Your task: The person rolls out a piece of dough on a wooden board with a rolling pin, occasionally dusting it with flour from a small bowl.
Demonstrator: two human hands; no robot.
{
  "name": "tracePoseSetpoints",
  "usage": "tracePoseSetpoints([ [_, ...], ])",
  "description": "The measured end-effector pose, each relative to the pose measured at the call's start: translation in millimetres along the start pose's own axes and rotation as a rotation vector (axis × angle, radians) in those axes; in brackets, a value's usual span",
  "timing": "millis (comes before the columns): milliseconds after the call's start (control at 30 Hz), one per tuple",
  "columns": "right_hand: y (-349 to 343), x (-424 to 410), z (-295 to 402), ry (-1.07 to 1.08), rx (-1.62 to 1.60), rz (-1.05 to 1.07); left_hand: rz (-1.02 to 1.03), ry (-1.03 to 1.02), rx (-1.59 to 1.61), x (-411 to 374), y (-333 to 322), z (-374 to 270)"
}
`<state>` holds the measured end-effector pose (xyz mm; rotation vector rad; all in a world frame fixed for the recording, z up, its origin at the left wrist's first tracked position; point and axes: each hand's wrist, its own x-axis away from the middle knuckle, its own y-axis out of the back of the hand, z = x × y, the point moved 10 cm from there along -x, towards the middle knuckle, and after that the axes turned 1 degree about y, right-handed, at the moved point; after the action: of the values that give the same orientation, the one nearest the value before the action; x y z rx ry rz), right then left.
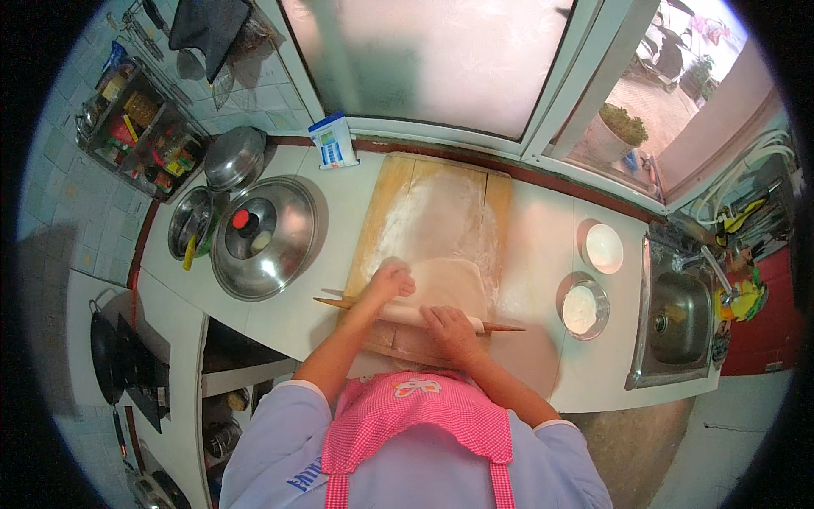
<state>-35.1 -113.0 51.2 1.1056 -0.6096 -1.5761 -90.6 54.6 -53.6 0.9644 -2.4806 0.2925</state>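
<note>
A wooden rolling pin [502, 327] lies across the near half of a floured wooden board [372, 238], its tapered ends sticking out on both sides. Pale dough seems to be wound around its middle, and a flat dough sheet [448, 280] spreads from it over the board. My right hand [448, 327] rests on the pin right of centre, fingers curled over it. Slightly blurred, my left hand [391, 280] is just beyond the pin, over the sheet's left edge. Its fingers look bent; whether they hold anything is unclear. White flour dusts the board's far half.
To the right stand a glass bowl of white powder [580, 310], a white bowl [604, 248] and a steel sink [680, 312]. On the left are a large metal lid [286, 254] and a bowl with a yellow-handled utensil [189, 251]. A packet [334, 143] leans by the window.
</note>
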Motion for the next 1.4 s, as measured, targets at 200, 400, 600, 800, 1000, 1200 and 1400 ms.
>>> tracePoseSetpoints([
  [200, -10.6, 4.9, -20.8, -0.084, 0.076, 0.191, 0.011, 0.066, 0.059, 4.2, 6.1, -6.3],
  [400, 15.7, -56.1, -107.3, -0.347, 0.299, -0.03, -0.388, -0.579, -0.714, 50.5, -5.6, -102.7],
  [600, 18.9, -49.9, -82.4, -0.224, 0.233, 0.01, -0.234, -0.794, -1.25, 84.7, -55.1, -84.1],
  [800, 7.1, -40.9, -69.0, -0.047, 0.349, -0.01, -0.185, -0.854, -1.441, 52.4, -61.3, -81.5],
  [1000, 8.9, -58.4, -96.1, -0.096, 0.301, -0.003, -0.023, -0.726, -1.365, 7.6, -58.1, -86.4],
  [1200, 1.3, 27.4, -28.4, -0.125, 0.161, 0.044, -0.11, -0.845, -1.198, 130.9, -69.0, -20.5],
  [1400, 8.2, -29.0, -76.0, -0.318, 0.117, -0.005, -0.293, -0.589, -1.391, 62.1, -69.1, -68.7],
])
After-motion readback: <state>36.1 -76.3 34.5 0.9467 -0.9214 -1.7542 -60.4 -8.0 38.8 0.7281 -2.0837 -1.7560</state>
